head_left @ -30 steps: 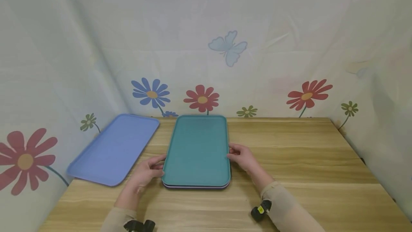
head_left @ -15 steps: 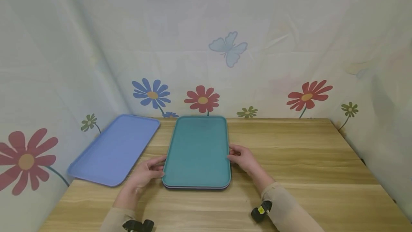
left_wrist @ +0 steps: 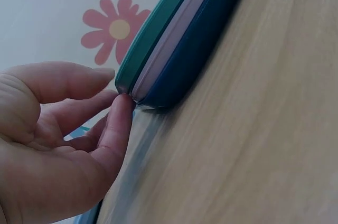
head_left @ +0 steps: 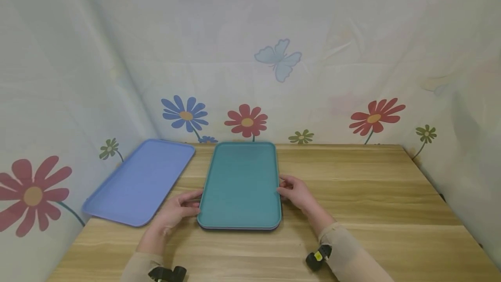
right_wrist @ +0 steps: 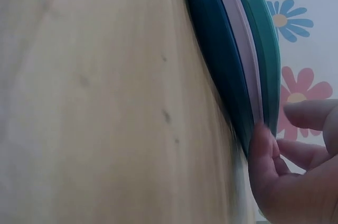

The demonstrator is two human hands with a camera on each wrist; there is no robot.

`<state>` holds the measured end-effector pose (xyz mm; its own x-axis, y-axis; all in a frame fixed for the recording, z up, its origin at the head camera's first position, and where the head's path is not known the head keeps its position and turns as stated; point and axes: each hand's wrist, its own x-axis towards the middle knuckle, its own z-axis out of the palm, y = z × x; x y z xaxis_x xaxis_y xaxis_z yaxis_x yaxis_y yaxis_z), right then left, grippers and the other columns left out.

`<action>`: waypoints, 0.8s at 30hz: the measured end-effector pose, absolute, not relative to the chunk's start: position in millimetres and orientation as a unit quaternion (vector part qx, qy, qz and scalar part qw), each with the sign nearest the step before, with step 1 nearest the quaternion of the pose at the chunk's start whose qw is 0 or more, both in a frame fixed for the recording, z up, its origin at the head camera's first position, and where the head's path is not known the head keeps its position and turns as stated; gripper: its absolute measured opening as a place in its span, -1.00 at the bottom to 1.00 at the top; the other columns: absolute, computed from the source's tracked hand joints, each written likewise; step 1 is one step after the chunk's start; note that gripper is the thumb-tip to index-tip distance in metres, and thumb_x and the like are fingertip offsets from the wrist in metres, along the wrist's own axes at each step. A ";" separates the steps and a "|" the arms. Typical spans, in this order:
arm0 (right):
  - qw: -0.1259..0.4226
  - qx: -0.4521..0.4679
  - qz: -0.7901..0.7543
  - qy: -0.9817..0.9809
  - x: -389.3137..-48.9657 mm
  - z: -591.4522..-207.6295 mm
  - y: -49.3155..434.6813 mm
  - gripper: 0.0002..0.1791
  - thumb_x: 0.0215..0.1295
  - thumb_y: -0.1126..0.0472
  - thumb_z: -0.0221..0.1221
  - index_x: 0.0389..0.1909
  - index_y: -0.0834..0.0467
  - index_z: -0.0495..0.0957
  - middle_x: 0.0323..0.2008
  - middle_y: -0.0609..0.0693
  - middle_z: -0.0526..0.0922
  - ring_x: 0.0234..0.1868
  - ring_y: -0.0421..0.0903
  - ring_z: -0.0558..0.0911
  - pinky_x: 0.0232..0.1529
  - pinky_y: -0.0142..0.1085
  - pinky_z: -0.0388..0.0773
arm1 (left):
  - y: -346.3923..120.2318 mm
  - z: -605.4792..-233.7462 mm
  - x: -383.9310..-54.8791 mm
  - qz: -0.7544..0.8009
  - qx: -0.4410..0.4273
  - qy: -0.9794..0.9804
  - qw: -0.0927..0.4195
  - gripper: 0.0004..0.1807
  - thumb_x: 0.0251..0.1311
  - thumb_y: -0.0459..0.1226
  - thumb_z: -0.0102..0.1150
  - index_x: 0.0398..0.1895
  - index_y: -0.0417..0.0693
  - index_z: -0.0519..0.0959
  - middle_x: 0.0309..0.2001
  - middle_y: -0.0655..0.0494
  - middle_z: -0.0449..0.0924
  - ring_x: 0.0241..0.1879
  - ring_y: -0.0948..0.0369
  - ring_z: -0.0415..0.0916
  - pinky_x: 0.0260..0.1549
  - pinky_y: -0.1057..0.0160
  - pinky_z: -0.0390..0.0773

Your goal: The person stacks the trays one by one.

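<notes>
A teal tray lies on top of a stack in the middle of the table. Under it, the wrist views show the edges of a lilac tray and a dark blue tray. At the stack's left side, near its front, my left hand touches the edge with its fingertips. From the opposite side, my right hand rests its fingertips on the right edge. In both wrist views one fingertip meets the stacked rims, and neither hand's fingers wrap round the trays. The table-side fingers are partly hidden.
A periwinkle blue tray lies at an angle to the left, close to my left forearm. The wooden table meets a flower-printed cloth wall at the back and sides.
Less of the lilac rim shows at the stack's front, so the rims look more closely lined up. Both hands stay at the edges; the whole view has shifted very slightly.
</notes>
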<state>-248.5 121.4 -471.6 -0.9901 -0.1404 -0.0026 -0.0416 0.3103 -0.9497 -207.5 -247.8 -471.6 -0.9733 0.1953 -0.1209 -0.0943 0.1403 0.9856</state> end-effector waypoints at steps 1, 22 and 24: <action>0.035 -0.055 -0.585 0.809 -248.3 -470.4 121.0 -0.50 0.30 0.42 0.19 0.24 0.51 0.39 -0.16 0.21 0.57 -0.13 0.03 0.57 -0.17 -0.20 0.60 | -247.9 -471.6 -207.7 0.654 0.040 0.747 0.110 -0.34 0.13 -0.53 0.25 0.33 -0.50 0.30 0.24 -0.37 0.41 -0.01 0.19 0.52 -0.08 0.34 0.57; 0.002 -0.139 -0.653 0.744 -226.9 -450.3 79.7 -0.52 0.36 0.37 0.19 0.28 0.38 0.41 -0.08 0.22 0.63 -0.15 0.03 0.61 -0.19 -0.29 0.63 | -266.7 -450.6 -203.4 0.630 -0.037 0.776 -0.006 -0.43 0.41 -0.25 0.12 0.39 -0.35 0.30 0.23 -0.24 0.48 -0.05 0.39 0.54 -0.02 0.31 0.56; 0.014 -0.151 -0.660 0.735 -224.8 -450.5 74.8 -0.50 0.37 0.37 0.18 0.29 0.41 0.38 -0.07 0.27 0.62 -0.13 0.07 0.61 -0.17 -0.25 0.64 | -270.6 -448.0 -202.3 0.623 -0.038 0.781 -0.016 -0.42 0.42 -0.23 0.11 0.39 -0.36 0.29 0.23 -0.21 0.49 -0.05 0.42 0.53 -0.02 0.32 0.55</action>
